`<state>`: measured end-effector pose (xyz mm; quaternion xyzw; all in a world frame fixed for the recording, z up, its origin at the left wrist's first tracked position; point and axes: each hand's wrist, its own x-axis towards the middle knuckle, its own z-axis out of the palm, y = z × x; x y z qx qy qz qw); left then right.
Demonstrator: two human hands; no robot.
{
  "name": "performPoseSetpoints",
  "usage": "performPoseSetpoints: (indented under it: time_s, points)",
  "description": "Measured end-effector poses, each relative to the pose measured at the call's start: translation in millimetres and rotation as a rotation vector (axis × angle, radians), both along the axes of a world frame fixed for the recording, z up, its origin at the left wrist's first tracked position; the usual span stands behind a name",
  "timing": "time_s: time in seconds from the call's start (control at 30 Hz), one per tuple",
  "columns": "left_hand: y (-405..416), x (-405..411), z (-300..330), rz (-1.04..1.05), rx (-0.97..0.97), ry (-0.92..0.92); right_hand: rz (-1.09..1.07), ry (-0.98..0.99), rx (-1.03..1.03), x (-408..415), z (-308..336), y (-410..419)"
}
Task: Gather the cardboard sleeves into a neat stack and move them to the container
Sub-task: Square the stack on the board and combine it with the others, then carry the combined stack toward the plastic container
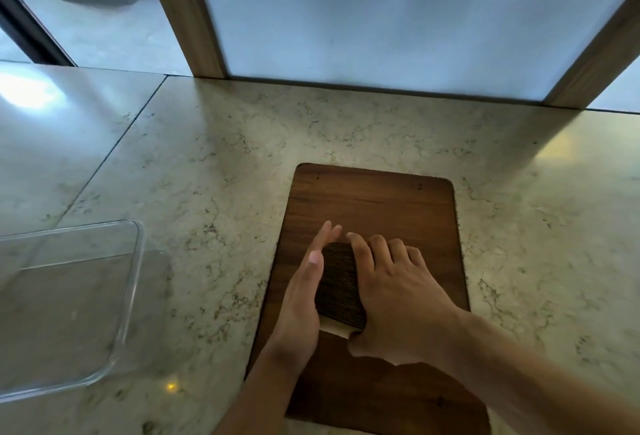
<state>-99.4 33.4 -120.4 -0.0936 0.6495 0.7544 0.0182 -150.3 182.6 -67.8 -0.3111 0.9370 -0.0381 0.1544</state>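
Dark, ribbed cardboard sleeves (341, 284) lie gathered in one stack between your two hands, on the middle of a brown wooden board (374, 202). A pale, lighter edge of the stack shows at its near end, just under your right thumb. No brand, label or writing can be read on the sleeves (the ribbing is all that shows).

Your left hand (304, 292) stands on edge against the stack's left side, fingers straight and together, pressing flat rather than curling round anything. Your right hand (398, 292) lies over the stack's right side and top, fingers spread and bent down over the far edge, thumb tucked at the near corner, so it grips the stack from above.

The board lies flat on a pale, veined stone counter (214, 164), its long side running away from you. It has rounded corners and a few small dark dots near them.

To your left, well apart from the board, a clear plastic container (133, 282) with rounded corners sits on the counter; only part of it is in view.

Beyond the board, a frosted white panel (398, 18) in a wooden frame (187, 18) stands at the counter's far edge.
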Motion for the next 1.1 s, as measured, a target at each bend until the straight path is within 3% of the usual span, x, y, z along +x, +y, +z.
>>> performPoseSetpoints:
  time_s: [0.2,0.47,0.7,0.83,0.9,1.0,1.1]
  points:
    - [5.3,1.9,8.3,0.014,0.067,-0.044,0.013,0.004,-0.013,-5.9,3.3,1.9]
    - [3.3,1.8,-2.3,0.005,-0.001,-0.051,-0.025,-0.061,0.018,1.2,-7.9,0.2]
    - [1.4,-6.4,48.3,-0.122,-0.204,-0.250,-0.066,-0.090,0.066,0.8,29.4,-10.4]
    - [-5.9,3.9,79.0,-0.046,-0.149,-0.305,-0.230,-0.132,-0.050,13.0,51.8,-15.0]
    - [-13.2,10.6,93.5,0.004,-0.081,-0.308,-0.404,-0.259,-0.226,12.7,65.3,-20.2]
    - [-25.1,25.9,112.1,0.049,0.008,-0.301,-0.657,-0.654,-0.576,12.2,86.7,-32.4]
    - [-36.8,36.4,123.8,0.080,0.163,-0.265,-0.701,-0.898,-0.717,21.0,103.8,-49.9]
